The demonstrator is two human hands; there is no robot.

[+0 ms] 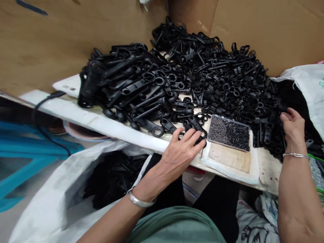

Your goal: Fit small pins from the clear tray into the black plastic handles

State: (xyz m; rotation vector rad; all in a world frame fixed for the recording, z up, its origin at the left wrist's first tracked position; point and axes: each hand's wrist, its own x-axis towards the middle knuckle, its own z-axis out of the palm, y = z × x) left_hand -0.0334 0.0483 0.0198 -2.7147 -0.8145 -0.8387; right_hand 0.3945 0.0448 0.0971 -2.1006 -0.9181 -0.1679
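Note:
My left hand [184, 148] rests over black plastic parts [194, 124] at the table's front edge, its fingers apart and touching them; whether it grips one is hard to see. At the right side of the heap, my right hand [293, 126] has thumb and fingers pressed together by dark parts, and what they hold cannot be made out. Between the hands sits a clear box [229, 132] of tiny grey and black pieces. A large heap of black parts [141, 81] lies behind.
Cardboard walls [245, 30] stand behind the heap. A white sack [50, 199] holding black parts hangs open below the table's left edge [126, 135]. A black cable [37, 118] dangles at left. A green-edged tray [317, 172] is at far right.

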